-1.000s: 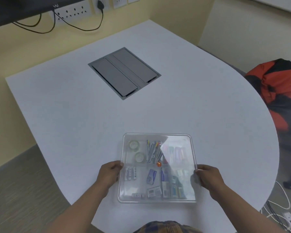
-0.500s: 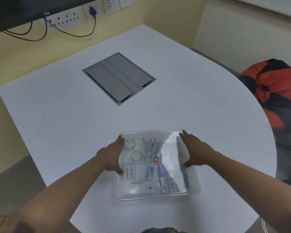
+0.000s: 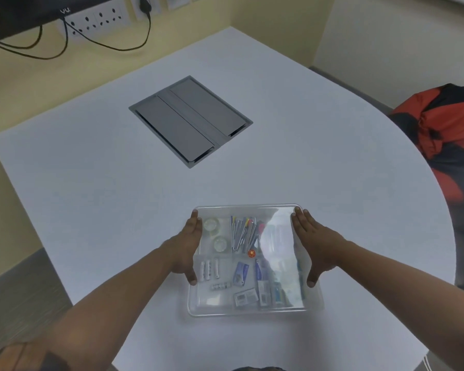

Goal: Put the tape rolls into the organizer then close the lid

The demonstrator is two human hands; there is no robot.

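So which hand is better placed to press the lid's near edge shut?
Probably neither: left hand and right hand lie flat along opposite sides of the lid, mirrored; both thumbs point toward the near edge.

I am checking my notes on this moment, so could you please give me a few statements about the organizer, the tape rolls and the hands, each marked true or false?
1. Two tape rolls lie in the far left compartment of the organizer. True.
2. The clear lid lies beside the organizer on the table. False: it lies over the organizer, and the contents show through it.
3. The left hand and the right hand lie flat on the lid's left and right edges. True.
4. The right hand holds a tape roll. False: it lies open on the lid and holds nothing.
5. The organizer stands on the grey hatch. False: it stands on the white table, nearer the person than the hatch.
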